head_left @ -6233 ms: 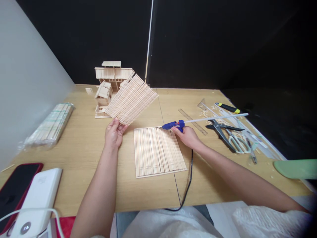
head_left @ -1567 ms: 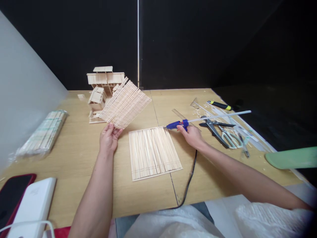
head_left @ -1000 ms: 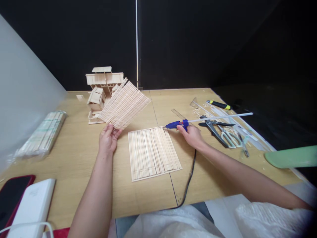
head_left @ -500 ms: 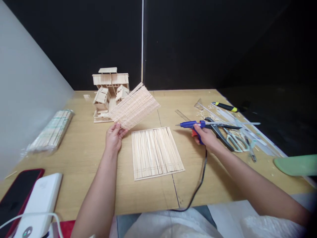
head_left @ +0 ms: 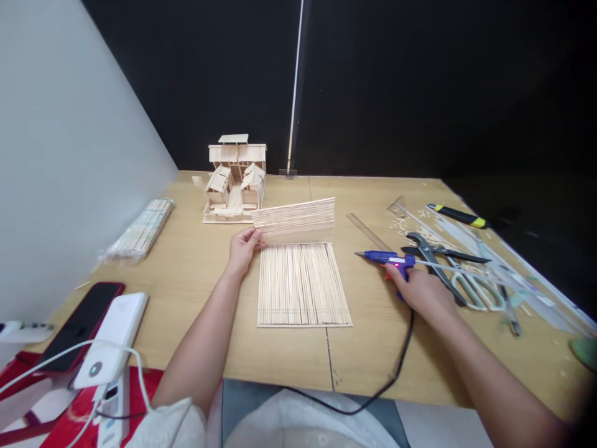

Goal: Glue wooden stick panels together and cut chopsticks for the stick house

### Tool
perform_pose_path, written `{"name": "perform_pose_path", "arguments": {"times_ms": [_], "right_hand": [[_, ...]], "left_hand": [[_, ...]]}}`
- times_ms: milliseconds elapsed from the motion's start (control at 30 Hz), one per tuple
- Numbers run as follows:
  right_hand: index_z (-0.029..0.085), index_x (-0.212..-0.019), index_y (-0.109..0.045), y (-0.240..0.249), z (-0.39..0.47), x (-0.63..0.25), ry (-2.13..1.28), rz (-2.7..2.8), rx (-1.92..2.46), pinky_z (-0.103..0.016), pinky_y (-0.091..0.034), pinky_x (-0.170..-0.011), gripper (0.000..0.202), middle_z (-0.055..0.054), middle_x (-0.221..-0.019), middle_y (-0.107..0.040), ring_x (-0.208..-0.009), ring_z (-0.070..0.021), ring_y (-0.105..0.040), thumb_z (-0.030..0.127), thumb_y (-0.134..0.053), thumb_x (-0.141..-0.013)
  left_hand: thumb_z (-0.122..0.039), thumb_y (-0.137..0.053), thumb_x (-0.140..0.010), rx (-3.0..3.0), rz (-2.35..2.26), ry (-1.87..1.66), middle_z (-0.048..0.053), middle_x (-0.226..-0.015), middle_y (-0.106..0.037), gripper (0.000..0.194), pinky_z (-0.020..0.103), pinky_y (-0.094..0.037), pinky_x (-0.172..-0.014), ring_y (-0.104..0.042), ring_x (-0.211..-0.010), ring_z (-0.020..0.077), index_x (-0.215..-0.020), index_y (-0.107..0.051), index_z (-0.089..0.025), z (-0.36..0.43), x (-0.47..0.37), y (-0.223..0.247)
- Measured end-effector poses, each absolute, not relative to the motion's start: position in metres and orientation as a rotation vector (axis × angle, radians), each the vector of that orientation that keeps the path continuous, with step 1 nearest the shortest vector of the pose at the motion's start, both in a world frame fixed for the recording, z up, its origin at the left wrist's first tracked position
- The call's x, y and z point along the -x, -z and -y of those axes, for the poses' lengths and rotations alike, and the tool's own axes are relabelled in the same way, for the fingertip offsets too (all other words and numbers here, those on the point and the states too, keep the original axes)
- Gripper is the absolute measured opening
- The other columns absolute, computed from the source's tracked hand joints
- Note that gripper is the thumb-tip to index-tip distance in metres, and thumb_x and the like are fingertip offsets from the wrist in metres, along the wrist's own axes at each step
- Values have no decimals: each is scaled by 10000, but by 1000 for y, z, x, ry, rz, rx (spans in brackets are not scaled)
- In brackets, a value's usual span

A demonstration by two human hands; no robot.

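My left hand [head_left: 245, 250] pinches the left end of a thin panel of wooden sticks [head_left: 296, 222]. That panel stands tilted up along the back edge of a larger stick panel [head_left: 303, 286], which lies flat on the wooden table [head_left: 289, 361]. My right hand [head_left: 422, 289] is wrapped round a blue glue gun [head_left: 389, 258] with a small red light on it. The gun's nozzle points left, to the right of both panels and apart from them. Its black cord runs down over the table's front edge.
A stick model house [head_left: 236, 180] stands at the back left. Bagged sticks [head_left: 142, 230], a phone [head_left: 81, 326] and a white power bank [head_left: 112, 339] lie left. Pliers [head_left: 433, 261], scissors [head_left: 476, 291], a ruler [head_left: 368, 231] and a cutter [head_left: 459, 215] lie right.
The held panel has turned from slanting above the table to nearly level along the flat panel's back edge. The glue gun remains in my right hand, and the view has shifted.
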State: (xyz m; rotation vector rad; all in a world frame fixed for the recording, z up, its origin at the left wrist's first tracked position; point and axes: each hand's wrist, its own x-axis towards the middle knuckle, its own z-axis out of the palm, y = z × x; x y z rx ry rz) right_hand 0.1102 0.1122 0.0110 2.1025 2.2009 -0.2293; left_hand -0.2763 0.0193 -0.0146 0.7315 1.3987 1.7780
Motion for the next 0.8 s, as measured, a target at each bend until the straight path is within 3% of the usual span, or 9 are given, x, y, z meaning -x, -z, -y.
{"name": "perform_pose_path", "arguments": {"times_ms": [100, 267, 367, 433, 500, 633, 800], "right_hand": [[109, -873, -725, -19, -105, -105, 17, -2184, -2041, -468, -506, -682, 701, -250, -854, -710, -792, -384, -701, 641, -274, -944], [106, -860, -719, -38, -110, -90, -138, -2399, -2082, -444, -499, -684, 520, -223, -791, -700, -761, -354, -687, 570, -490, -906], [164, -1001, -696, -41, -124, -61, 359, -2907, -1924, -380, -502, -743, 337, -123, -891, -721, -753, -249, -664, 455, -594, -864], [182, -1180, -639, -34, -134, -36, 873, -3074, -1754, -335, -503, -722, 404, -92, -1019, -715, -684, -178, -626, 382, -631, -829], [191, -1228, -612, -23, -143, -11, 1232, -3133, -1582, -307, -495, -692, 469, -86, -1099, -698, -667, -150, -587, 361, -658, -793], [176, -848, -664, -3, -155, 16, 1399, -3164, -1462, -278, -427, -614, 230, -26, -747, -661, -627, -158, -519, 394, -615, -798], [205, -632, -515, 1, -159, 13, 1296, -3235, -1432, -263, -343, -583, 270, 18, -589, -518, -580, -142, -449, 394, -564, -820]], "left_hand": [[-501, -836, -597, -747, -1415, -1777, 56, -891, -735, 469, 246, -569, -643, -645, -750, 146, -881, -760, -136, -20, 276, 15], [-518, -845, -566, -745, -1449, -1774, 47, -831, -729, 484, 249, -565, -623, -627, -706, 141, -843, -760, -131, -22, 275, 15], [-512, -858, -543, -731, -1457, -1769, 39, -795, -719, 472, 244, -566, -624, -611, -667, 123, -791, -750, -127, -23, 276, 15], [-511, -865, -533, -728, -1455, -1773, 40, -790, -717, 477, 237, -562, -613, -608, -657, 121, -792, -749, -127, -23, 276, 14], [-507, -870, -525, -730, -1449, -1777, 39, -773, -712, 480, 233, -556, -595, -602, -641, 118, -793, -750, -128, -23, 275, 14], [-493, -872, -533, -752, -1448, -1773, 35, -752, -711, 461, 243, -556, -602, -606, -623, 122, -790, -755, -129, -23, 275, 13], [-470, -864, -551, -783, -1553, -1796, 62, -830, -737, 460, 211, -514, -553, -627, -661, 138, -842, -769, -126, -24, 275, 14]]}}
